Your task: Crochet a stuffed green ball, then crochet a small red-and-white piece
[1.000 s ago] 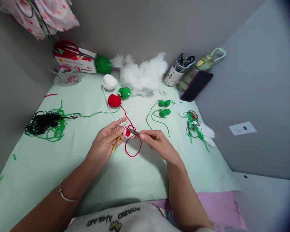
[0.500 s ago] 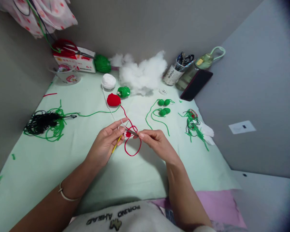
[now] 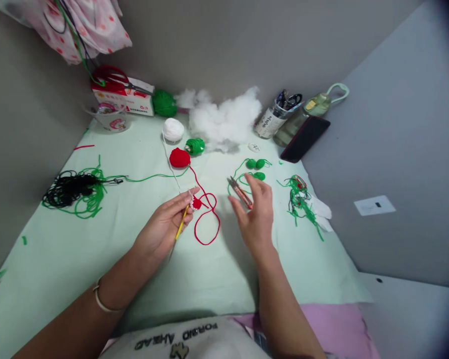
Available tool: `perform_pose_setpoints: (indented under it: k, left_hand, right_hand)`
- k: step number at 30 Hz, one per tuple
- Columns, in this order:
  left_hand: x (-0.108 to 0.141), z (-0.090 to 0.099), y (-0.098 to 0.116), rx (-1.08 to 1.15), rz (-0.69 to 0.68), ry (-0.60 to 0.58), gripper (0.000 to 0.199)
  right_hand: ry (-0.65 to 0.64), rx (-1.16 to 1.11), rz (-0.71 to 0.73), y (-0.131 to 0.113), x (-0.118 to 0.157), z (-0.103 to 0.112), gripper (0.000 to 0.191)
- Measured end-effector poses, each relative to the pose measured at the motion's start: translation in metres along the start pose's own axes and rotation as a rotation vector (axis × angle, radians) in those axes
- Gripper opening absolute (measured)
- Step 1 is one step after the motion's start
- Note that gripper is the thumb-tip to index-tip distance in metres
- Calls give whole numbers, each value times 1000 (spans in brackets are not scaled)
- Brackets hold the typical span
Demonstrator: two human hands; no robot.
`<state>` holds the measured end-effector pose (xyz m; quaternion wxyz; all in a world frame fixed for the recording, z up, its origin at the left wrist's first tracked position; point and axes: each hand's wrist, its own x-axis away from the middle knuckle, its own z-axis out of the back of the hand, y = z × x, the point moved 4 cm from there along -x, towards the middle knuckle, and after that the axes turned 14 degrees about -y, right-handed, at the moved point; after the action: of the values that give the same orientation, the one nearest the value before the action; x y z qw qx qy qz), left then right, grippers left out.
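Observation:
My left hand is closed round a small red and white crochet piece and a crochet hook with a yellow handle. White yarn runs from the piece up to a white yarn ball. Beside the piece, red yarn loops on the table and leads back to a red yarn ball. My right hand has its thumb and fingers spread around a pair of thread snips, which appear to lie on the cloth. Small green crocheted balls are just beyond its fingers.
White stuffing lies at the back, near green yarn balls. A tangle of black and green yarn is on the left, yarn scraps on the right. A pen cup, bottle and phone stand back right.
My right hand has moved right, away from the crochet piece, and its fingers have opened around the snips. The left hand still holds the piece and hook. The view has shifted slightly.

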<state>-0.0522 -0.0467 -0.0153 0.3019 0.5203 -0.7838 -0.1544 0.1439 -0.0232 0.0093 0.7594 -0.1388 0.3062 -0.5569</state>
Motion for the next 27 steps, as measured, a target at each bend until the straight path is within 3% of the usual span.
perform_pose_setpoints:
  k: [5, 8, 13, 19, 27]
  left_hand:
    - [-3, 0, -9, 40, -29, 1, 10]
    - [-2, 2, -14, 74, -50, 54, 10]
    - [2, -3, -22, 59, -39, 22, 13]
    - [8, -17, -14, -22, -100, -81, 28]
    - [11, -22, -5, -199, -146, -130, 59]
  right_hand:
    - [-152, 139, 575, -59, 22, -28, 48]
    - [-182, 164, 646, -72, 27, -38, 41]
    - [-116, 57, 614, -71, 27, -32, 29]
    - [-10, -385, 292, -60, 21, -15, 21]
    - [-80, -779, 44, -43, 14, -16, 25]
